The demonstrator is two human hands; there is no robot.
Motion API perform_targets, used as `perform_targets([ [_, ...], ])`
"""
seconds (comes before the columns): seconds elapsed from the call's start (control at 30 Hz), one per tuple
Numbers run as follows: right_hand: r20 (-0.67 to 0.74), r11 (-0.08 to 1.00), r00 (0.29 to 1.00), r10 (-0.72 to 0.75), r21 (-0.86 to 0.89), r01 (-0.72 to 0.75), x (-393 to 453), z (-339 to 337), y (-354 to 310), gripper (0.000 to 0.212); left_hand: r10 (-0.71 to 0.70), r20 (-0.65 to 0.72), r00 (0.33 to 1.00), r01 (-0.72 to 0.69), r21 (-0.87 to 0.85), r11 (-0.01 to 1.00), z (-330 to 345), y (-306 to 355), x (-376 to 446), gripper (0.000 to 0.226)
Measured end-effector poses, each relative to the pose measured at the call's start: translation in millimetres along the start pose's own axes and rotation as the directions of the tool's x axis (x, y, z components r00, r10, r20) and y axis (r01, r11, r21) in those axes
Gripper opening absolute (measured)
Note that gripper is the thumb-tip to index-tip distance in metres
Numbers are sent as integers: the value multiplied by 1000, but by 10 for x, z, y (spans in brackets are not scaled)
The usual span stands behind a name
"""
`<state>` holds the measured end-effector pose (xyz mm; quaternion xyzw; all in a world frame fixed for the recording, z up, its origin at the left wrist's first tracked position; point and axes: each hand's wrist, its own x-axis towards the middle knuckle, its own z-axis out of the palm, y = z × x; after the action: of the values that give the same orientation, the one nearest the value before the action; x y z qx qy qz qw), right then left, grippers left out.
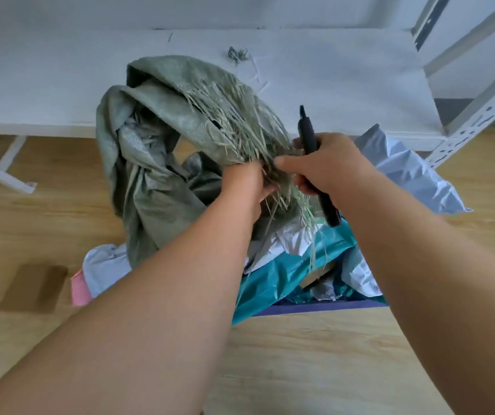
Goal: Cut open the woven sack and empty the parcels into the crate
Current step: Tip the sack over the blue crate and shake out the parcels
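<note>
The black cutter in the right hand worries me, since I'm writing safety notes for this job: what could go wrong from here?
1. The right hand holds the cutter while also gripping the woven sack close to the left hand; a slip might nick fingers, though I cannot tell whether the blade is out.
2. Parcels already spill past the crate; a pink parcel lies outside it, and more may follow.

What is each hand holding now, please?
Left hand: fingers grip the frayed edge of the woven sack.
Right hand: fingers grip a black cutter.
</note>
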<state>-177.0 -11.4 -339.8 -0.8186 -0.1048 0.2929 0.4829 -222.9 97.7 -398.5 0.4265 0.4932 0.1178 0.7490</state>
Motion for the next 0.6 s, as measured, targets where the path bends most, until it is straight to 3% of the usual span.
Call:
perform_targets([
  [0.1,46,958,999,27,-287,-12,106,36,169,24,59,13,998,-58,-35,998,38,-2,175,27],
  [0.23,34,912,999,16,-411,-1,318,142,317,33,213,113,970,-220,53,974,118,-3,268,24],
  [0.37,-105,980,991,-86,-188,65,468,122,447,22,333,238,912,-382,202,902,55,-59,265,34],
  [0.43,-175,989,974,-144,-58,135,457,106,459,12,252,348,903,-360,293,885,-19,-122,200,45],
  [0.5,-187,983,968,-170,37,180,398,103,409,11,109,523,845,-296,289,910,-76,-200,87,54],
  [0.6,-169,976,964,-207,36,216,323,67,226,5,117,626,771,-371,292,881,-136,-190,39,64],
])
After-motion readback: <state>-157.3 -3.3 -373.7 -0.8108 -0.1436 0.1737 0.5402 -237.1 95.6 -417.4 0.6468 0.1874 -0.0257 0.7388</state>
